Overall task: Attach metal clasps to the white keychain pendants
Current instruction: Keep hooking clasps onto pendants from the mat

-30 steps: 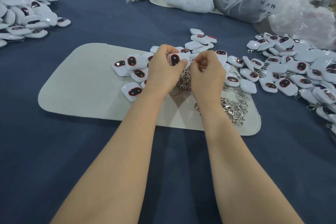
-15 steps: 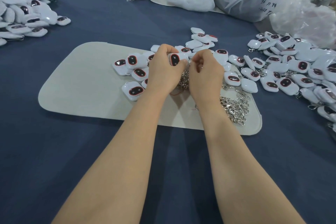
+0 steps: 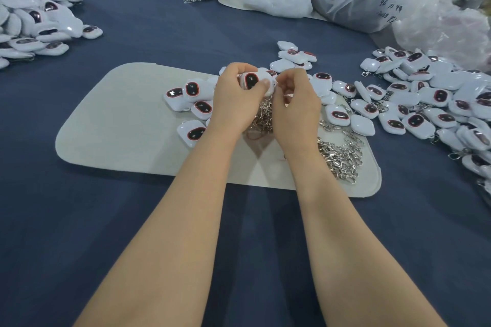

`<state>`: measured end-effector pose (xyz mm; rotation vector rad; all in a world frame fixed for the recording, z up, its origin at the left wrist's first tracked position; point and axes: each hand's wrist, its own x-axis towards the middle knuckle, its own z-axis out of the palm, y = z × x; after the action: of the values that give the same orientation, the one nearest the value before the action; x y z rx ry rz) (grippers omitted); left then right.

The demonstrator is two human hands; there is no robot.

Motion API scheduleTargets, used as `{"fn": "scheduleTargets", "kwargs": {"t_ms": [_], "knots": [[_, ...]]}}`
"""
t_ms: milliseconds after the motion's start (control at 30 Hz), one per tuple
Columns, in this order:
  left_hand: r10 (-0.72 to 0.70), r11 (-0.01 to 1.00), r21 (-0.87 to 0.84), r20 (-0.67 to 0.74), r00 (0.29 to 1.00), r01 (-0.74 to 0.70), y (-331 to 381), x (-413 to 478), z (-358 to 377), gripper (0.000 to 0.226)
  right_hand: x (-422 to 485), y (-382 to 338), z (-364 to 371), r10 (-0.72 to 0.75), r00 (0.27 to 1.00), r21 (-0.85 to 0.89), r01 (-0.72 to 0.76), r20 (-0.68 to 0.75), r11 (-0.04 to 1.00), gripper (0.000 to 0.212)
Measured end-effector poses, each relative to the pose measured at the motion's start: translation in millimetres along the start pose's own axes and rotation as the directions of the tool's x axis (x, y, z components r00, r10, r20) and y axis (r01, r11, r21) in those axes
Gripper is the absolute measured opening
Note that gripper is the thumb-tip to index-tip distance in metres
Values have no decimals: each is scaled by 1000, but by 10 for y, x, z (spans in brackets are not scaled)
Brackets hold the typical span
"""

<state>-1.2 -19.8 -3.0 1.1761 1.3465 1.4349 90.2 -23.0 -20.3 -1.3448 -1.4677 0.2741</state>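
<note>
Head camera, over a blue cloth-covered table [image 3: 132, 220]: a person's left hand [image 3: 235, 99] grips a white rounded plastic keychain pendant with a red-rimmed dark oval window [image 3: 255, 82], thumb and fingers curled round it, raised just above a beige felt mat [image 3: 119, 119]. The right hand [image 3: 295, 111] has its fingers bunched at the pendant's right edge; whether they pinch a clasp cannot be told. The pendant's window faces up toward the camera, and the oval's long axis runs roughly away from the person, with its right edge turned to the working hand. Directly beneath lies a tangled heap of loose silver metal clasps [image 3: 341, 158], so a clasp slipping from so small a pinch would likely fall among them and snag. A dropped pendant could also mix into the scattered white pendants [image 3: 425, 103] nearby.
</note>
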Motion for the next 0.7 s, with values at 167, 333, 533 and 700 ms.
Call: {"fn": "scheduleTargets", "kwargs": {"t_ms": [167,333,533,700], "knots": [[-202,934,-293,39,979,204,18,-5,-4,24,-6,-32,0,84,995,102,-89,51,991,16],[-204,964,-173,17,979,204,21,-1,4,28,4,-55,5,169,984,188,-175,49,966,13],[-265,890,-375,31,964,257,41,7,10,46,20,-62,24,203,979,269,-198,10,943,7],[-268,848,-460,58,962,264,62,3,0,23,29,-84,33,230,973,306,-218,-3,927,15]]}}
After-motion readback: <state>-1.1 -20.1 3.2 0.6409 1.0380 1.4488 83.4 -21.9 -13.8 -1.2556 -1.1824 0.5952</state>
